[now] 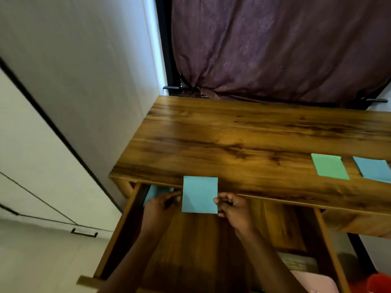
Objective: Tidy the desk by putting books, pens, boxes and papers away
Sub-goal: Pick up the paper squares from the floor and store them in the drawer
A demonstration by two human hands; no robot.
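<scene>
Your hands hold a blue paper over the open drawer.

Your left hand pinches the blue paper at its left edge, your right hand at its right, above the drawer. Farther right, a green paper and another blue sheet lie on the tabletop.

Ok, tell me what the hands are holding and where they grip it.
A blue paper over the open drawer: left hand pinches its left edge, right hand its right edge.
</scene>
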